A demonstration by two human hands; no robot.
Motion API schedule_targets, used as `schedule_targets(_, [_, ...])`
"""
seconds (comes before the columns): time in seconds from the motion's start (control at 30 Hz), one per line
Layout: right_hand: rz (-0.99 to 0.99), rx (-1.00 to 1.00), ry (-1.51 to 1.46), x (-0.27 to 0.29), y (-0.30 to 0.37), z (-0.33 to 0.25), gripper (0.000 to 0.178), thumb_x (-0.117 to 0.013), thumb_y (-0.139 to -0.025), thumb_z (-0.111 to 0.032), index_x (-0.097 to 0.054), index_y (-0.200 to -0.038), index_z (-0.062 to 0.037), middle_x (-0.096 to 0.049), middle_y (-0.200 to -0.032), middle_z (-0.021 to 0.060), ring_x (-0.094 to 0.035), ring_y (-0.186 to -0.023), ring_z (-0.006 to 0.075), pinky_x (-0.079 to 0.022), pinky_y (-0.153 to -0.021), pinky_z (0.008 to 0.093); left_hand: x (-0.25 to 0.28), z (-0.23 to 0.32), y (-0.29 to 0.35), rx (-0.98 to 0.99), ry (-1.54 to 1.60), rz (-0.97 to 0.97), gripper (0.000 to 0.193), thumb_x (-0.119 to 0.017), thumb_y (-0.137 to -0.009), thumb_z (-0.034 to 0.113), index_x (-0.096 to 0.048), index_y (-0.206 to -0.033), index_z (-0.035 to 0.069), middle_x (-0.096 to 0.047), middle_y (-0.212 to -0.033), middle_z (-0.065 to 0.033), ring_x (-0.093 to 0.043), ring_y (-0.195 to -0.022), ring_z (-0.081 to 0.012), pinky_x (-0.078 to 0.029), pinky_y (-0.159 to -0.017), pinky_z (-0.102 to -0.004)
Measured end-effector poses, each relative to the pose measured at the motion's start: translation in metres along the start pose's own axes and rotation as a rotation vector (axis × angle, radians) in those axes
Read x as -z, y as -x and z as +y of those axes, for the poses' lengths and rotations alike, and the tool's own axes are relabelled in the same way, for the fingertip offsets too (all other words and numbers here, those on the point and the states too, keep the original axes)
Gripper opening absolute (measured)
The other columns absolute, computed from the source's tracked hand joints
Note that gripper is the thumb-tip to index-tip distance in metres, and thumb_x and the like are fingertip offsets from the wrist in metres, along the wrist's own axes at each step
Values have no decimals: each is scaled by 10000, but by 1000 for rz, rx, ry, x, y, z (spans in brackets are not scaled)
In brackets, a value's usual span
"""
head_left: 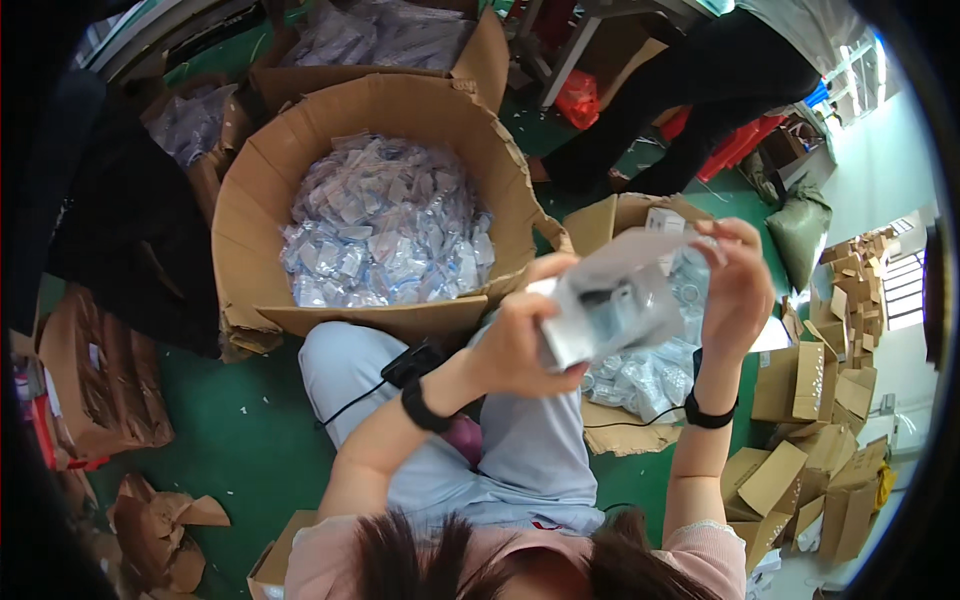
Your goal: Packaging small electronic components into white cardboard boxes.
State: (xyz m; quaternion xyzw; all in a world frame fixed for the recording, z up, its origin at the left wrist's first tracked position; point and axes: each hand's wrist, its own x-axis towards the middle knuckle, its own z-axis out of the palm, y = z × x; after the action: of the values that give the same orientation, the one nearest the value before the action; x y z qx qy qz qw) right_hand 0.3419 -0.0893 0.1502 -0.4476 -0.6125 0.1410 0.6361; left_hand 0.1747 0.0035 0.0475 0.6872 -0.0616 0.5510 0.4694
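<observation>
Dark hair [520, 560] fills the six o'clock edge, with pale trousered knees [500, 440] above it. Largest of all, at eleven o'clock, a big torn cardboard box [250, 210] holds a heap of small clear packets [385, 225]. At three o'clock a smaller open carton [610, 215] holds more packets. Raised near centre, toward three o'clock, a clear plastic bag [615, 300] is held between both hands: the left hand [520, 340] grips its lower corner, the right hand [735, 285] pinches its upper edge. Black wristbands [425, 408] circle both wrists.
</observation>
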Motion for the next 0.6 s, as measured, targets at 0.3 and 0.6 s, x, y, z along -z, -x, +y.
schedule_targets(0.3, [-1216, -258, 996, -113, -45, 284, 245, -575, -673, -38, -612, -914, -61, -613, -878, 138, -579, -846, 304, -477, -704, 380, 51, 43, 105, 511, 101, 82, 770, -722, -511, 130, -174, -1052, 165, -257, -1188, -208, -355, -1083, -306, -302, -911, -426])
schedule_targets(0.6, [-1411, 342, 944, -171, 40, 438, 122, -528, -720, -126, -641, -753, -93, -596, -872, 63, -590, -868, 261, -496, -608, 360, 33, 19, 113, 672, 209, 242, 749, -697, -585, 88, -161, -1107, 129, -242, -1199, -273, -344, -1093, -319, -270, -918, -441])
